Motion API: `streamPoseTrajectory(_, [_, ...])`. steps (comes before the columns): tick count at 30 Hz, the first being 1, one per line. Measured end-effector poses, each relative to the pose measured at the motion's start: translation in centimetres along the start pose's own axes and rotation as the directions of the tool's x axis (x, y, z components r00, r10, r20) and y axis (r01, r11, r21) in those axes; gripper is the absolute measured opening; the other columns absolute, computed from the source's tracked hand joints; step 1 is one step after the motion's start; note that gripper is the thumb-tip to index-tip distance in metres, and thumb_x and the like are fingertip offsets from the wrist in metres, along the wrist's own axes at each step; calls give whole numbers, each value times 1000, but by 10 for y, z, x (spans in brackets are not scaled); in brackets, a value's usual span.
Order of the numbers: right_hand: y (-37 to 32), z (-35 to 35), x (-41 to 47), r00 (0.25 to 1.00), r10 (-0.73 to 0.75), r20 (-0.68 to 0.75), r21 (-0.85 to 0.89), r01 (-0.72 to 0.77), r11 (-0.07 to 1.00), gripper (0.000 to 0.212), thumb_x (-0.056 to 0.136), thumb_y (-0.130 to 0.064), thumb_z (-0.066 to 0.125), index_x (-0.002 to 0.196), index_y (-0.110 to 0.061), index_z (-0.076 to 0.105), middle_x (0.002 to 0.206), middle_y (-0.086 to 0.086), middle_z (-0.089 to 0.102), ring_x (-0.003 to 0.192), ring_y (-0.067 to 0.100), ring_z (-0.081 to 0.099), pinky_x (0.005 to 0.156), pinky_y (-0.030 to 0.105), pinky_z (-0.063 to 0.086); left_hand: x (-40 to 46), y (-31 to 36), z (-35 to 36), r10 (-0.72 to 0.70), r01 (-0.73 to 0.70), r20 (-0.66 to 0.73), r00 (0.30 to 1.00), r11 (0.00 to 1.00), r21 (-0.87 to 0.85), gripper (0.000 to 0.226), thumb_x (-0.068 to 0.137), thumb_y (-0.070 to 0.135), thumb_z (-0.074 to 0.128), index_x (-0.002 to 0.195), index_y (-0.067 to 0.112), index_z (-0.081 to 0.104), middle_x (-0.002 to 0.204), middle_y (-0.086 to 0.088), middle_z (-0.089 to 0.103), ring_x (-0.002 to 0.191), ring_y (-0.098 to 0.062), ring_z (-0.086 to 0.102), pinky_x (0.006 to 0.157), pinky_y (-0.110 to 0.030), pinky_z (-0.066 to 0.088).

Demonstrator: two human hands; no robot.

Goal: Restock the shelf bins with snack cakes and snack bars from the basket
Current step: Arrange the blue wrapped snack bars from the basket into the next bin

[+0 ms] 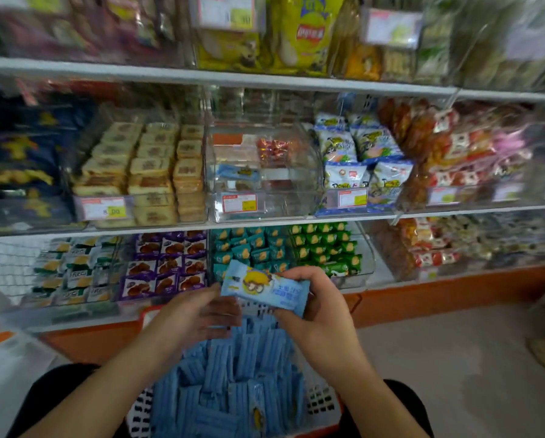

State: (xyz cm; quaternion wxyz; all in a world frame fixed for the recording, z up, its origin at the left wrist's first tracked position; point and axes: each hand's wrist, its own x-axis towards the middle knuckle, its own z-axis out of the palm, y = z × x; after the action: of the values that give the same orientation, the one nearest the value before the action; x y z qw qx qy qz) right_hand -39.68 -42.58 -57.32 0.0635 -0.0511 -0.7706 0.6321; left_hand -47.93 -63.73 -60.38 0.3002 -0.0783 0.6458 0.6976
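- Nearest the camera sits the basket (323, 403), white lattice with an orange rim, packed with light blue snack packs (233, 380) standing on edge.
- Both forearms reach forward over the basket from the lower corners of the view, converging above its far end.
- Right hand (315, 306) is above the basket's far right side, fingers curled round one blue snack cake (265, 287), thumb on the near edge, holding it tilted with its cartoon-printed face up.
- Left hand (198, 314) hovers above the basket's far left side, palm turned toward the pack, fingers relaxed and slightly spread, fingertips just beside the pack's left end; whether they touch it I cannot tell. It grips nothing.
- Beyond the basket, on the middle shelf, stands a clear bin (265, 172), mostly bare, with one matching blue pack (238, 173) lying inside at its left and red wrapped items further back.
- On the lowest shelf, directly behind the held pack, are bins of teal (252, 248) and green packs (325, 245).
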Motion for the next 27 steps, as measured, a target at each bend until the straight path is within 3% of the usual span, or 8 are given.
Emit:
streamPoseTrajectory(5, [-22,34,-24,957,-98,-275,-114,69,991,43,79,-8,82,105,-28,54,94,-13,66,82,8,65,64,19,52,-55,24,33,214,-182,120,970,956,-232,52,100,48,53,122,6,73,121,-21,73,111,-38,71,89,-50,59])
streamPoseTrajectory(9, [-32,57,-38,935,-114,-336,-167,60,984,49,75,-27,89,98,-33,47,90,-5,65,78,9,65,61,23,52,-82,28,38,304,-298,121,945,952,-67,24,102,30,56,112,30,78,118,-2,77,112,-25,72,85,-40,56])
streamPoseTrajectory(13, [-46,59,-51,971,-201,-126,-309,155,938,46,77,-25,87,99,-25,47,95,-10,57,89,8,58,66,13,44,-92,34,30,346,-344,-25,938,937,57,35,102,10,60,89,37,80,95,14,78,91,-6,74,64,-31,57])
streamPoseTrajectory(16, [-51,53,-54,954,-299,-13,-460,260,849,35,83,-29,78,101,-30,48,101,-16,51,96,9,54,72,17,43,-91,38,19,374,-363,-99,922,924,118,23,103,14,62,105,32,76,96,7,78,87,-16,76,58,-37,62])
streamPoseTrajectory(19, [-57,45,-47,913,-406,-33,-546,324,773,40,83,-17,69,112,-34,46,119,-17,47,107,8,53,82,20,46,-89,40,8,420,-386,-107,901,890,244,18,102,21,64,112,31,74,94,3,78,75,-21,75,60,-48,62])
streamPoseTrajectory(22, [-65,39,-35,885,-441,150,-715,405,569,68,79,-4,62,138,-33,44,151,-16,33,136,10,37,106,23,38,-87,46,3,457,-416,-44,888,840,348,16,101,26,65,107,35,77,91,5,78,68,-11,70,57,-34,56])
streamPoseTrajectory(24, [-71,36,-24,860,-416,295,-792,464,398,79,76,-4,62,146,-35,41,154,-18,32,131,15,35,107,28,39,-84,51,0,473,-428,-9,881,804,413,14,100,30,65,104,37,77,89,17,76,71,2,68,62,-21,51])
streamPoseTrajectory(27, [-74,35,-6,827,-397,397,-791,528,309,71,79,-14,69,144,-31,47,144,-16,44,119,17,42,105,31,42,-81,67,0,477,-441,30,878,784,437,11,98,35,68,103,37,77,94,24,75,86,9,68,78,-20,51])
